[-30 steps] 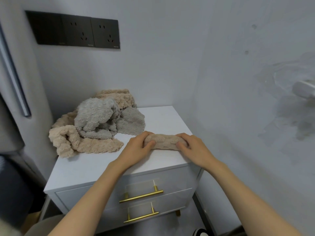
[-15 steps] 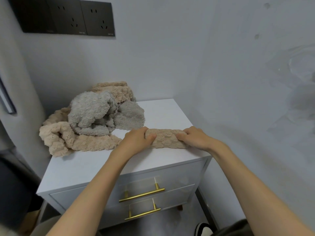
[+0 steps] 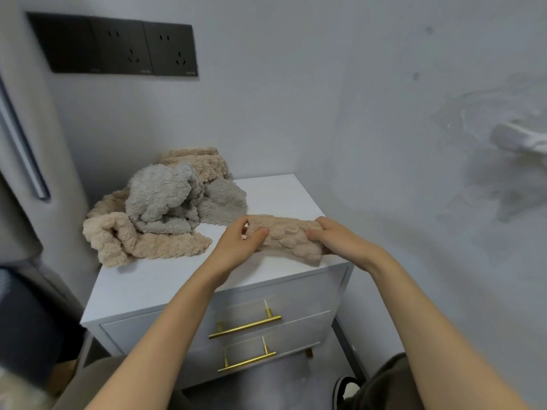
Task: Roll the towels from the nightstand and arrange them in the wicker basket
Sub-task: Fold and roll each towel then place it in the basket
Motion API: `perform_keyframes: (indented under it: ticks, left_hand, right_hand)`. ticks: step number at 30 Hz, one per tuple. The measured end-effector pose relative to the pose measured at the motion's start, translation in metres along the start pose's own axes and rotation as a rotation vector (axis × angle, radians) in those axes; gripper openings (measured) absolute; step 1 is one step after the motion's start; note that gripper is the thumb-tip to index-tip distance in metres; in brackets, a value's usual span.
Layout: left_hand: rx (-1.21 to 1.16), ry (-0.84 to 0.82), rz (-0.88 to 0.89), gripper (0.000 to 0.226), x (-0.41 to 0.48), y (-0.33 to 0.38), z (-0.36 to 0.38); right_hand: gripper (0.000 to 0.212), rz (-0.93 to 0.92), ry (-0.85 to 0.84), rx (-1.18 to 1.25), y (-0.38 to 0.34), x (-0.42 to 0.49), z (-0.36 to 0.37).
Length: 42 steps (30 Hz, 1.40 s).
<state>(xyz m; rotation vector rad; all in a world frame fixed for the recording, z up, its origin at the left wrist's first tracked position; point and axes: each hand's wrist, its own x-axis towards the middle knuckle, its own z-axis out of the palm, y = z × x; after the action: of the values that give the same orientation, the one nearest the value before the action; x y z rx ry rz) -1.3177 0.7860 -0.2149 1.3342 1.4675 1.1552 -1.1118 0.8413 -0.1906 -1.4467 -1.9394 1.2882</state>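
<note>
Heap: fluffy beige and grey towels (image 3: 165, 214) lie at the back left corner of the white nightstand with gold handles (image 3: 154, 279).
Left hand: the left hand (image 3: 239, 247) pinches the roll's left end.
Roll: the fluffy beige rolled towel (image 3: 284, 235) lies near the front right corner, its long side running left to right between the hands.
Right hand: the right hand (image 3: 334, 238) curls over its right end.
Way out: the wicker basket is not in view; a lift looks free.
</note>
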Motion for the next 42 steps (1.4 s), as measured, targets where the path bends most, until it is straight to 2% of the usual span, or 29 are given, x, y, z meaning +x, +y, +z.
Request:
perform_keyframes:
  ticks: [2,3,6,8,17,24,26,32,37,42]
  left_hand:
    - [-0.195,0.014,-0.053,0.055,-0.009,0.011,0.001]
    - [-0.262,0.007,-0.061,0.054,-0.013,0.016,0.001]
    - [-0.344,-0.062,-0.010,0.015,-0.035,0.032,0.006]
    - [-0.399,-0.109,0.009,0.017,-0.049,0.041,0.012]
    - [-0.302,-0.262,0.087,0.027,-0.096,0.089,0.061]
    - [-0.204,-0.446,0.080,0.031,-0.128,0.110,0.118]
    - [-0.156,-0.498,0.066,0.032,-0.138,0.112,0.139]
    - [-0.049,-0.633,0.068,0.030,-0.170,0.104,0.204]
    - [-0.026,-0.782,0.007,0.027,-0.201,0.085,0.269]
    - [0.003,-0.844,-0.008,0.036,-0.217,0.055,0.326]
  right_hand:
    - [0.029,-0.012,0.031,0.101,-0.004,-0.015,-0.001]
    - [0.025,-0.031,0.048,0.135,-0.005,-0.022,-0.002]
    - [0.008,-0.065,0.101,0.206,-0.007,-0.049,-0.007]
    - [0.012,-0.087,0.133,0.219,-0.009,-0.074,-0.012]
    - [0.009,-0.127,0.245,0.019,-0.002,-0.179,-0.044]
    - [0.044,-0.136,0.270,-0.243,0.026,-0.257,-0.056]
    - [0.048,-0.123,0.286,-0.297,0.038,-0.280,-0.057]
    - [0.034,0.028,0.320,-0.150,0.093,-0.337,-0.061]
    - [0.031,0.204,0.338,0.131,0.149,-0.387,-0.056]
    - [0.051,0.380,0.381,0.315,0.209,-0.415,-0.047]
